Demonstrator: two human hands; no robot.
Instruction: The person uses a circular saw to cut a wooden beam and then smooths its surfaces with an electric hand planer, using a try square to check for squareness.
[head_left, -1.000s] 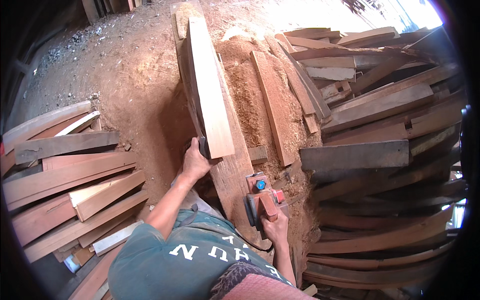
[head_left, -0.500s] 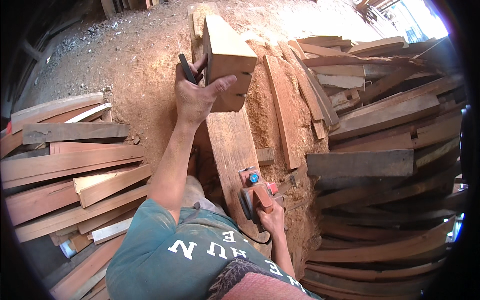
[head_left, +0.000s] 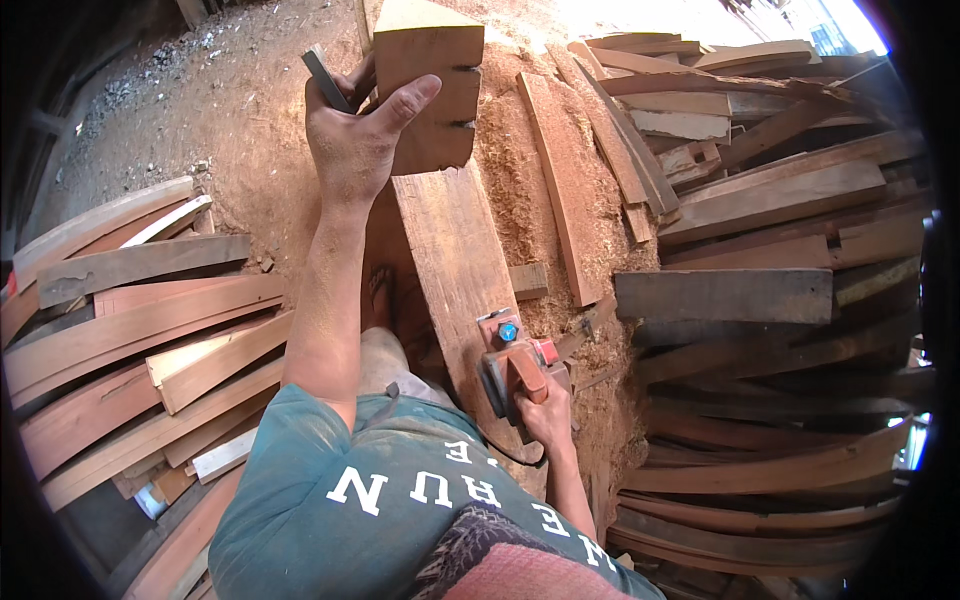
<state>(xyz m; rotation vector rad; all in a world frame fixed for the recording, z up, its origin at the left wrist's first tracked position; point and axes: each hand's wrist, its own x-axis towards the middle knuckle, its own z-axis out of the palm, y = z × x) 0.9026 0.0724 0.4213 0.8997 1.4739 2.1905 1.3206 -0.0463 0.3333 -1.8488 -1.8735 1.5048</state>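
Note:
My left hand (head_left: 352,150) is raised beyond the far part of a long wooden plank (head_left: 450,245). Its thumb lies across the near face of a thick wooden block (head_left: 428,105), which has dark notches along its right edge; the fingers behind are mostly hidden. A thin dark flat strip (head_left: 328,82) sticks up between thumb and fingers of the same hand; its kind is unclear. Lower down, my right hand (head_left: 547,410) wraps around the brown rear handle of an electric hand planer (head_left: 522,370) with a blue knob, which rests on the plank's near end.
Sawdust and shavings cover the ground (head_left: 510,190). Long boards (head_left: 557,190) and a small offcut (head_left: 528,281) lie right of the plank. Stacks of curved timber stand at the right (head_left: 770,470) and left (head_left: 150,325). A dark cord (head_left: 515,455) runs from the planer past my shirt.
My left hand and the block have shifted left and away, and the block's notched face now shows more squarely. The right hand stays on the planer. The whole view has tipped slightly.

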